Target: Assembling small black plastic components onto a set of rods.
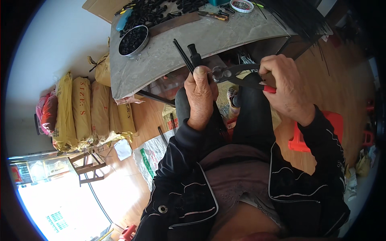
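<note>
My left hand (200, 94) is closed, thumb on top, around a pair of thin black rods (183, 55) and a short black plastic part (194, 55). These stick up from its fingers, over the front of the table. In my right hand (286, 82) is a pair of pliers (235, 74) with dark handles and a red grip showing at one end. The pliers' head lies right beside my left thumb, where a thin wire seems to show. Their handles stand apart. Whether the jaws grip the wire is too small to tell.
On the grey table (169, 50) are a metal bowl (134, 41) of small black parts, a heap of black parts (161, 12), a white dish (241, 5) and a bundle of black rods (295, 18). Stuffed sacks (81, 108) line the left wall. A red stool (331, 126) stands right.
</note>
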A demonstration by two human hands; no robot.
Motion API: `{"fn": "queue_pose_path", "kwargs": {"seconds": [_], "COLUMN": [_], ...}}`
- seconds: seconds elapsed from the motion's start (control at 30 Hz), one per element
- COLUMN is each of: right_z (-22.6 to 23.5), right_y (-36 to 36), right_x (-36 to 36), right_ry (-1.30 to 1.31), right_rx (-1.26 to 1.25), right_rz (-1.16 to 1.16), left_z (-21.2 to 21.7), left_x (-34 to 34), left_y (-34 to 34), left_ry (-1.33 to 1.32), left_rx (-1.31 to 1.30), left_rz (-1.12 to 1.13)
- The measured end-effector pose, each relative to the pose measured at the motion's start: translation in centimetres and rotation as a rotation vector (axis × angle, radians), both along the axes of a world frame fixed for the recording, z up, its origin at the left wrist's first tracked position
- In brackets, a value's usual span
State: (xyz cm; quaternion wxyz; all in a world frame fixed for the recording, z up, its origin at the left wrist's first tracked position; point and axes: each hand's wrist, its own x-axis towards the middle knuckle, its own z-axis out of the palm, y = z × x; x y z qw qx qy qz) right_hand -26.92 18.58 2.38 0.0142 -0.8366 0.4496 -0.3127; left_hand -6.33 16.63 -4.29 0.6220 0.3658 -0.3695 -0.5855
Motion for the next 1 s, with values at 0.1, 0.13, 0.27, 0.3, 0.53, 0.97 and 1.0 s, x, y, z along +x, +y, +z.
{"fn": "queue_pose_path", "kwargs": {"seconds": [0.1, 0.13, 0.27, 0.3, 0.53, 0.97, 1.0], "right_z": [0.3, 0.3, -0.4, -0.4, -2.8, -4.3, -3.7], "right_y": [0.1, 0.2, 0.9, 1.1, 2.3, 1.7, 1.5], "right_x": [0.6, 0.7, 0.6, 0.7, 0.7, -1.7, -2.2], "right_ry": [0.030, 0.054, 0.054, 0.045, -0.165, -0.957, -0.975], "right_rx": [-0.014, -0.023, 0.066, 0.085, 0.223, 1.873, 1.864], "right_rz": [-0.012, -0.035, -0.054, -0.062, -0.013, 0.579, 0.573], "left_z": [-0.1, -0.2, 0.1, 0.2, 0.0, 1.6, 1.8], "left_x": [-0.3, -0.3, -0.4, -0.4, -0.6, -0.9, -0.8], "left_y": [0.0, 0.0, -0.2, -0.2, -0.5, 0.2, 0.2], "left_ry": [-0.028, -0.017, -0.082, -0.085, -0.068, -0.175, -0.178], "left_rx": [0.065, 0.054, 0.077, 0.076, 0.067, 0.105, 0.063], "left_rz": [0.075, 0.063, 0.098, 0.098, 0.074, 0.017, -0.072]}}
